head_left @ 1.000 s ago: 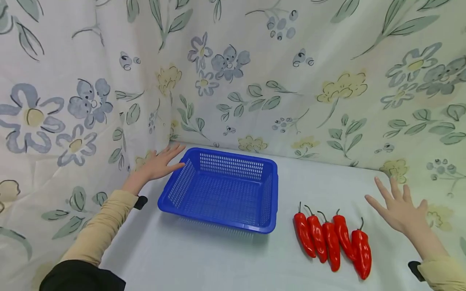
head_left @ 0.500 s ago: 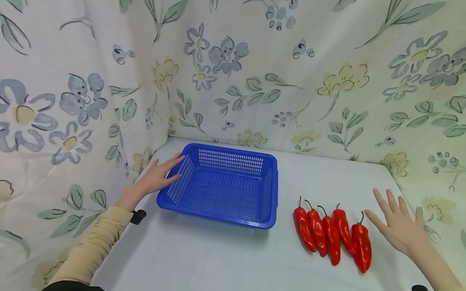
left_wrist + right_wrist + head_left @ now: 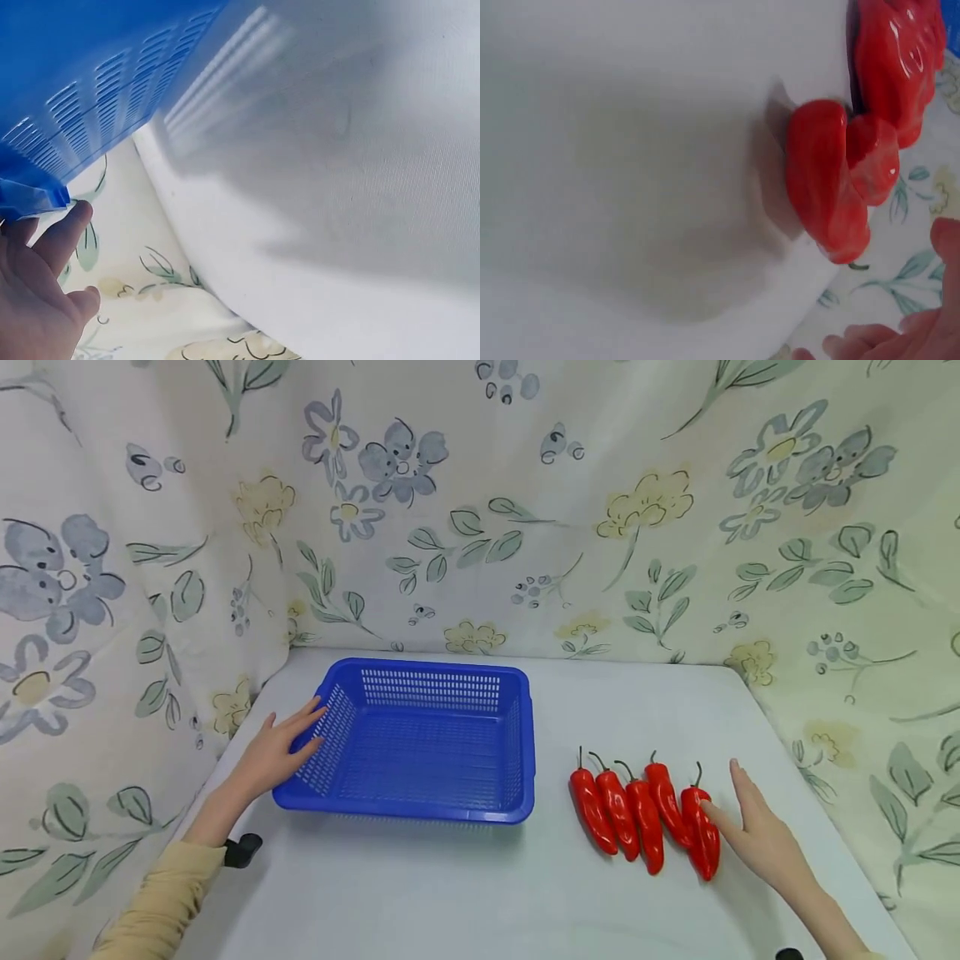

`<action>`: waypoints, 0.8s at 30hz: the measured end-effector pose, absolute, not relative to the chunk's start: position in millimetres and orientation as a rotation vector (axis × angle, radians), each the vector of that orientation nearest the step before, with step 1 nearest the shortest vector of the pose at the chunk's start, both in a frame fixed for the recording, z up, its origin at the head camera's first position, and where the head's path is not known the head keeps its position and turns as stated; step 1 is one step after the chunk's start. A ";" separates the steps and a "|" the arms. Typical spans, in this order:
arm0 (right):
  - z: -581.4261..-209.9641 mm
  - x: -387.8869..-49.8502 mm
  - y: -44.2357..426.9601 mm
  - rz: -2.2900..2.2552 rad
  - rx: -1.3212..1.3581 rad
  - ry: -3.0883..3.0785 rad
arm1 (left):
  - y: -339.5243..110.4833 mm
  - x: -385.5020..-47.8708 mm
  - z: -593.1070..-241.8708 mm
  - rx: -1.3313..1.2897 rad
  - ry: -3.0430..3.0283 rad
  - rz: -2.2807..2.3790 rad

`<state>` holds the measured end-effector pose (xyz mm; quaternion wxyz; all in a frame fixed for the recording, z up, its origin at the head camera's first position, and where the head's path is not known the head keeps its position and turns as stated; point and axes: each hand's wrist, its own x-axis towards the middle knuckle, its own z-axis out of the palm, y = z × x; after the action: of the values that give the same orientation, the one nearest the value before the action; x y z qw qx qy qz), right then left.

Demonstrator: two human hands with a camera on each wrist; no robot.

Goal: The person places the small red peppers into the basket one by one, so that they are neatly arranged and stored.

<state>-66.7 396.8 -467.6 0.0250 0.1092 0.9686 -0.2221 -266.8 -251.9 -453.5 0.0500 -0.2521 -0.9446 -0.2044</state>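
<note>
A blue plastic basket [image 3: 420,814] stands left of centre in the head view, with nothing inside. My left hand [image 3: 273,758] lies at its left rim, fingers extended; in the left wrist view the left hand [image 3: 45,285] has its fingertips at the edge of the basket [image 3: 97,97]. Several red peppers [image 3: 645,827] lie side by side to the right of the basket, stems pointing away. My right hand [image 3: 765,843] is beside the rightmost pepper [image 3: 701,835], fingers extended and holding nothing. The right wrist view shows the right hand [image 3: 922,322] near the peppers [image 3: 821,180].
A white table surface [image 3: 405,893] lies under everything. Floral cloth [image 3: 465,585] hangs along the back and both sides, close to the left forearm and the basket's far side.
The right hand has moved left, closer to the rightmost pepper. The left hand has come down along the basket's left rim. The head view has shifted to the right; basket and peppers keep their places.
</note>
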 end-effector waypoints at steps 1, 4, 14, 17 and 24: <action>-469.8 -66.2 395.3 -0.712 0.367 2.958 | -253.1 -265.6 -455.1 -0.759 -2.870 -0.644; -475.9 -64.0 392.0 -0.778 0.462 2.859 | -254.1 -263.5 -458.2 -0.742 -2.854 -0.723; -495.3 -68.0 381.8 -0.773 0.622 2.710 | -261.4 -260.2 -463.9 -0.684 -2.816 -0.958; -499.2 -66.8 381.3 -0.750 0.642 2.718 | -260.4 -259.9 -466.2 -0.661 -2.824 -0.986; -500.9 -65.8 382.6 -0.714 0.733 2.740 | -254.4 -263.4 -466.0 -0.628 -2.857 -0.986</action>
<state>-65.8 382.6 -500.9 0.1084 0.2490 0.9313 -0.2427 -263.4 -254.4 -466.0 0.0272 -0.2035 -0.9252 -0.3193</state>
